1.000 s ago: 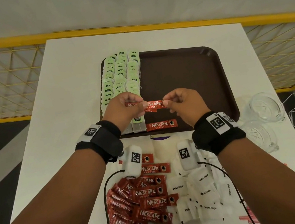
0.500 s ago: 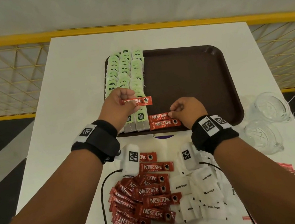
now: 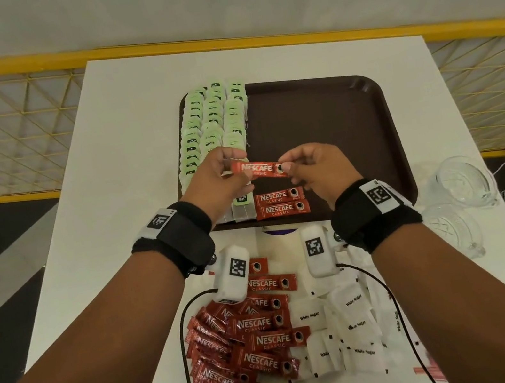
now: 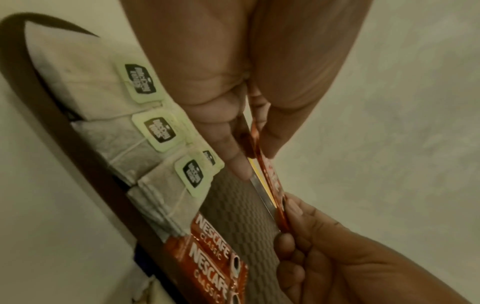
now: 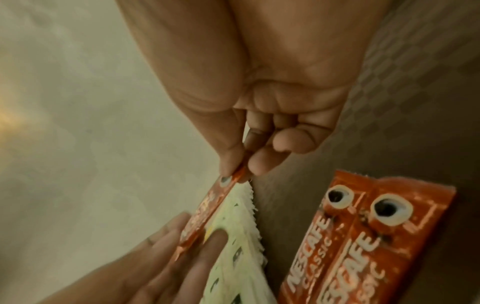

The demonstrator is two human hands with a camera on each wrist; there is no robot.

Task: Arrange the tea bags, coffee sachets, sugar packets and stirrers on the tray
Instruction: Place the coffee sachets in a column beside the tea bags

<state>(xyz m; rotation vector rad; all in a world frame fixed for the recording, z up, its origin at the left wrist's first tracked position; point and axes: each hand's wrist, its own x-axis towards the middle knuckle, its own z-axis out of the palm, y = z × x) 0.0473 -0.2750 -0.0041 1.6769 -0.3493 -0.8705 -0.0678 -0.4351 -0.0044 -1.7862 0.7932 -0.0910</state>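
A red Nescafe coffee sachet [image 3: 259,170] hangs above the brown tray [image 3: 332,116], held at both ends. My left hand [image 3: 224,176] pinches its left end, and my right hand [image 3: 307,164] pinches its right end [image 5: 233,176]. In the left wrist view the sachet [image 4: 270,176] shows edge-on between my fingers. Two more sachets [image 3: 281,203] lie side by side on the tray's near edge, beside rows of green-tagged tea bags [image 3: 215,120] that fill the tray's left side. Loose sachets [image 3: 247,344] and white sugar packets [image 3: 346,326] are piled on the table near me.
The white table [image 3: 120,140] ends at a yellow rail and mesh at the back. Two clear glass cups [image 3: 460,188] stand right of the tray, with white cables beyond them. The tray's right half is bare.
My right hand left the second sachet on the tray beside the first and rose to take the right end of the sachet my left hand holds.
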